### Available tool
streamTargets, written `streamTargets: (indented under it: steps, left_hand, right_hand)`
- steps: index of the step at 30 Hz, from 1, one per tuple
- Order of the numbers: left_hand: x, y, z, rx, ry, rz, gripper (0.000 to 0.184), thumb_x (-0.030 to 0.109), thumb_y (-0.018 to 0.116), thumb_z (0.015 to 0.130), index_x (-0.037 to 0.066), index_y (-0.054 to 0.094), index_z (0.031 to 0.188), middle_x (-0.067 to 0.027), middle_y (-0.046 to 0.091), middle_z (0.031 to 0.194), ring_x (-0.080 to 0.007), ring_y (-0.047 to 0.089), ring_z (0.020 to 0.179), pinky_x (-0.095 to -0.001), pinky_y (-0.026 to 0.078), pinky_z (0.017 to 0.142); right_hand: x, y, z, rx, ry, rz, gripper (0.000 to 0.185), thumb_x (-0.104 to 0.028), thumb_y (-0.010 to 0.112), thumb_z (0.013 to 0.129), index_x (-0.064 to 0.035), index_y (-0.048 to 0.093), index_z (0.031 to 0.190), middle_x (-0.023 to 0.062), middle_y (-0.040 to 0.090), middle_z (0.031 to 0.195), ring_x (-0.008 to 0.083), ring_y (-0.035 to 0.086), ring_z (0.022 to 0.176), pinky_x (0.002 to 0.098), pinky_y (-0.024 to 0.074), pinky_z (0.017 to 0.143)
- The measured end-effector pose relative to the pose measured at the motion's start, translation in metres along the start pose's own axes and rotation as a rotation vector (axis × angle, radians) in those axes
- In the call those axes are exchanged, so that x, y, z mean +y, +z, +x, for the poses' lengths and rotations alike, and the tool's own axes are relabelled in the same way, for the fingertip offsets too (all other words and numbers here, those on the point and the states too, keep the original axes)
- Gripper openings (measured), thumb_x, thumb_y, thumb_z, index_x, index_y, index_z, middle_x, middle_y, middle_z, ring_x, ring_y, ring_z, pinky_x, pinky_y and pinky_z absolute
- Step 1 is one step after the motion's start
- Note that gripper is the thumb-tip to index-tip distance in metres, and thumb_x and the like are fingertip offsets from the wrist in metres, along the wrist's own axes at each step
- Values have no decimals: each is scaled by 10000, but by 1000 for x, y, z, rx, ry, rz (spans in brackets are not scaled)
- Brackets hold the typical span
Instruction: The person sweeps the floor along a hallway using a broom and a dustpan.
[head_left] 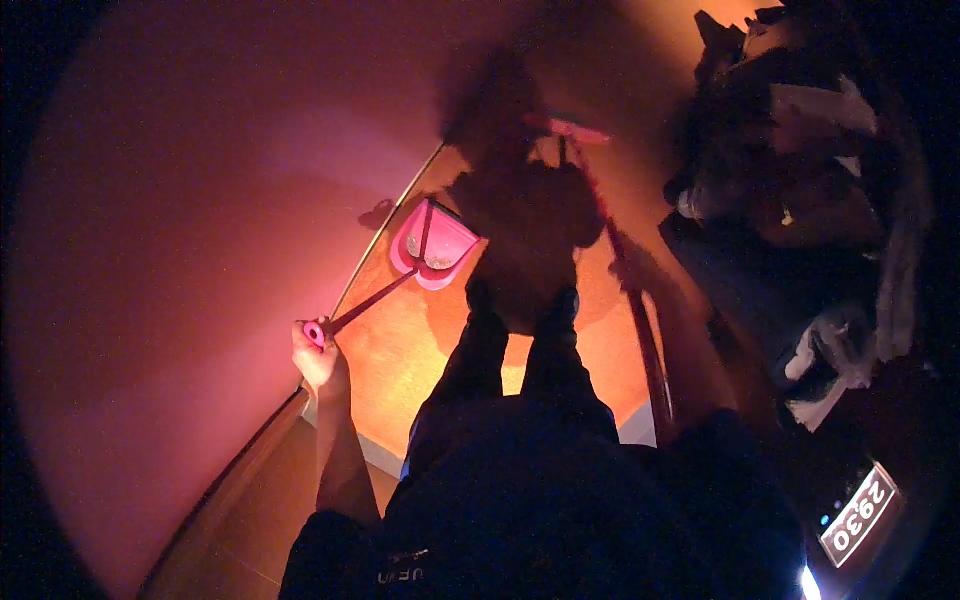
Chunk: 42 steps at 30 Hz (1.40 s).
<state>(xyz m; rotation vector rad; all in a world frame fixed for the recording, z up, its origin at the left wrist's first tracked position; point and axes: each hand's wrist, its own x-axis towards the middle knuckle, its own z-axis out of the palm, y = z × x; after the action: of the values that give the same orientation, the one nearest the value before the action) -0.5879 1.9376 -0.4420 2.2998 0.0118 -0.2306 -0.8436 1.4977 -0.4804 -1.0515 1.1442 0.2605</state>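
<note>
On the left, my left hand (317,365) is closed around the top of a long dustpan handle. The pink dustpan (450,238) rests on the floor close to the wall, with some greyish debris in it. To the right, a broom with a pinkish-red head (580,131) stands ahead of my feet, its long stick slanting back toward me. My right hand (630,274) is in deep shadow and appears closed around that stick; its fingers are hard to make out.
A reddish wall (200,250) rises along the left, with a pale strip at its foot. Dark heaped items, perhaps cloth or bags (800,200), crowd the right side. A lit sign reading 2930 (860,515) shows at lower right. My shadow darkens the orange floor (400,350).
</note>
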Motion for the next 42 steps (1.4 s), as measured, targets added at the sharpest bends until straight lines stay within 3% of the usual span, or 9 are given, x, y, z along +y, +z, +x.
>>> streamTargets:
  steps: [3, 7, 12, 20, 24, 30, 34, 38, 42]
  left_hand:
    - [-1, 6, -3, 31, -30, 33, 216, 197, 560, 829, 15, 454, 780, -143, 540, 638, -163, 489, 571, -299, 424, 548]
    - [-15, 7, -3, 70, -95, 55, 240, 229, 558, 823, 21, 449, 770, -127, 526, 620, -166, 470, 551, -308, 416, 537]
    - [-9, 36, 11, 64, 79, 94, 181, 146, 555, 814, 15, 447, 752, -133, 515, 595, -187, 486, 537, -302, 408, 512]
    - [-7, 10, 15, 30, 132, 149, 162, 104, 554, 797, 12, 436, 733, -147, 489, 571, -225, 498, 512, -327, 395, 489]
    - [-3, 9, 3, 45, 137, 178, 168, 117, 554, 802, 19, 437, 732, -136, 481, 575, -205, 475, 514, -319, 394, 500]
    - [-4, 21, 9, 27, -47, 101, 186, 153, 565, 815, 34, 445, 739, -99, 490, 604, -135, 440, 550, -275, 397, 532]
    - [6, 18, 10, 21, -114, 151, 184, 170, 568, 818, 40, 454, 753, -84, 494, 627, -124, 439, 576, -265, 397, 547]
    - [-4, 22, 11, 38, -97, 172, 200, 189, 572, 816, 30, 461, 772, -111, 514, 629, -146, 466, 585, -283, 411, 560]
    - [6, 22, 7, 50, -70, 161, 200, 167, 581, 813, 14, 460, 767, -113, 520, 628, -119, 462, 592, -275, 418, 559]
  right_hand:
    - [-22, 20, 32, 170, -66, -797, 336, -260, 496, 791, -106, 436, 1083, 99, 522, 687, 240, 509, 567, 352, 453, 518]
    - [55, 96, -1, -2, -41, -1214, 530, -191, 516, 731, -68, 292, 1196, 204, 541, 816, 339, 535, 721, 418, 454, 619]
    - [78, 154, -79, -513, 103, -1166, 729, -152, 537, 679, -48, 164, 1297, 277, 539, 997, 409, 551, 863, 470, 445, 730]
    - [31, 104, -102, -226, 88, -1259, 723, -127, 532, 711, -92, 167, 1334, 175, 587, 900, 317, 581, 721, 404, 483, 599]
    - [12, 8, -26, -54, -146, -286, 637, -59, 547, 724, -129, 279, 1298, 69, 512, 704, 152, 507, 555, 305, 448, 409]
    - [-60, 15, 49, 175, -126, -1034, 547, -108, 550, 721, -79, 354, 1231, 103, 521, 738, 205, 500, 580, 327, 428, 468]
    - [8, 98, 20, -52, -76, -1390, 581, -137, 552, 693, -60, 345, 1231, 161, 549, 810, 289, 533, 677, 376, 442, 567]
    - [13, 160, -54, -400, -1, -1352, 618, -166, 554, 665, -42, 336, 1230, 219, 577, 882, 372, 566, 773, 425, 456, 666]
    - [-15, 123, -105, -544, 108, -1223, 806, -160, 540, 666, -172, 107, 1346, 235, 567, 970, 381, 558, 883, 440, 448, 737]
